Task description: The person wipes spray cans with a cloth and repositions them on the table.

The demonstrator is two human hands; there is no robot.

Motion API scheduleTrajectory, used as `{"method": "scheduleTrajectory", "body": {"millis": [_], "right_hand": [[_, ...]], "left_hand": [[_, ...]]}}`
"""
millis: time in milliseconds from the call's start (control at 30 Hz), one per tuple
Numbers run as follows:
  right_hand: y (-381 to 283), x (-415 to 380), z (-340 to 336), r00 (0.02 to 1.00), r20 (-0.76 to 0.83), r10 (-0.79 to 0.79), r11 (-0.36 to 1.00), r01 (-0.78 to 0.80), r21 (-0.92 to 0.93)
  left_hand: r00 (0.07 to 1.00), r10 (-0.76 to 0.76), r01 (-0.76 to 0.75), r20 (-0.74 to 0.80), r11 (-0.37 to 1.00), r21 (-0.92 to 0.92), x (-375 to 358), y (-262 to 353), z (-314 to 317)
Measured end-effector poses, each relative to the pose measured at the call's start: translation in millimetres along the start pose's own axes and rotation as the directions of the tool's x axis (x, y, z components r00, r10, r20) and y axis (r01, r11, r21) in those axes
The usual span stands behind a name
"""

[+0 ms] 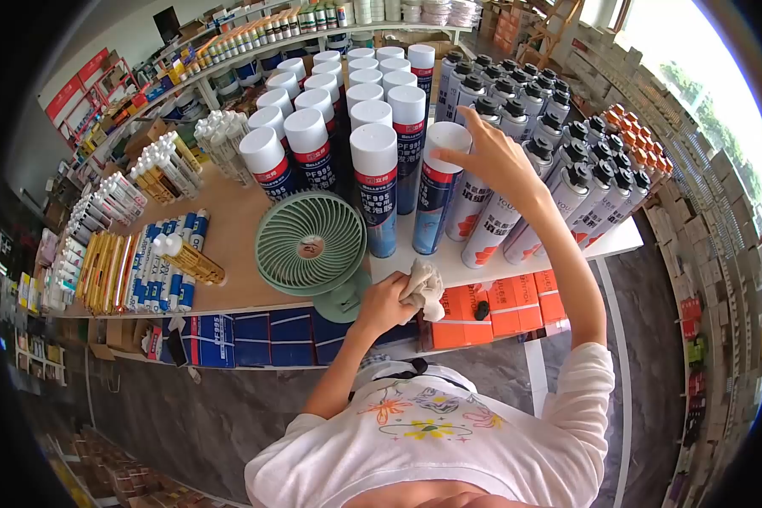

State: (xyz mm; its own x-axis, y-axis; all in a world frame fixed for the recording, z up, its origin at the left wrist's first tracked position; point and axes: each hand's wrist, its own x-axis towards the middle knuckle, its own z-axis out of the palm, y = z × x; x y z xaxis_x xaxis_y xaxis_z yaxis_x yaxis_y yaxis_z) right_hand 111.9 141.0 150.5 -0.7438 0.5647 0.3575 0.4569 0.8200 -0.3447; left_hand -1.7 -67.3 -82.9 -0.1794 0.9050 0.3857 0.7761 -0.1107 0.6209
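My left hand (387,303) is closed around a crumpled, whitish cloth (424,289) just in front of the table edge, beside the green fan (311,245). My right hand (493,159) reaches over the table, its thumb and fingers about the white cap of a blue spray foam can (436,199) in the front row. This can stands nearly upright. To its left is another white-capped foam can (376,195), with several more in rows behind. Grey cans with black tops (504,216) stand close on the right, under my right forearm.
Sealant tubes (165,262) stand and lie on the table's left part (229,288). Orange boxes (516,305) and blue boxes (245,339) sit on the shelf below. Orange-topped cans (639,140) are at the far right. Stocked shelves (254,51) curve along the back.
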Motion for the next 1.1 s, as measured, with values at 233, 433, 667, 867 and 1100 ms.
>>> {"method": "scheduleTrajectory", "body": {"millis": [233,433,667,867,1100], "right_hand": [[-35.4,-60.0,33.9,0.941,-0.282,0.187,0.97,-0.132,0.203],[-18.1,-94.8,118.2,0.856,-0.331,0.397,0.874,-0.242,0.422],[-3.7,-70.8,153.2,0.85,-0.397,0.347,0.934,-0.272,0.232],[0.8,-60.5,168.9,0.752,-0.511,0.415,0.906,-0.296,0.302],[42.3,-56.5,157.2,0.905,-0.264,0.332,0.759,-0.091,0.644]], "left_hand": [[0.999,0.039,-0.037,-0.017,0.99,0.134,3.2,-18.3,9.3],[0.959,0.208,-0.152,-0.194,0.951,0.268,9.3,-15.8,14.2],[0.979,0.14,-0.098,-0.149,0.96,0.26,10.1,-47.4,33.3],[0.978,0.121,-0.078,-0.169,0.967,0.242,9.0,-41.7,33.5],[0.974,0.093,-0.048,-0.209,0.976,0.212,6.1,-41.7,38.9]]}}
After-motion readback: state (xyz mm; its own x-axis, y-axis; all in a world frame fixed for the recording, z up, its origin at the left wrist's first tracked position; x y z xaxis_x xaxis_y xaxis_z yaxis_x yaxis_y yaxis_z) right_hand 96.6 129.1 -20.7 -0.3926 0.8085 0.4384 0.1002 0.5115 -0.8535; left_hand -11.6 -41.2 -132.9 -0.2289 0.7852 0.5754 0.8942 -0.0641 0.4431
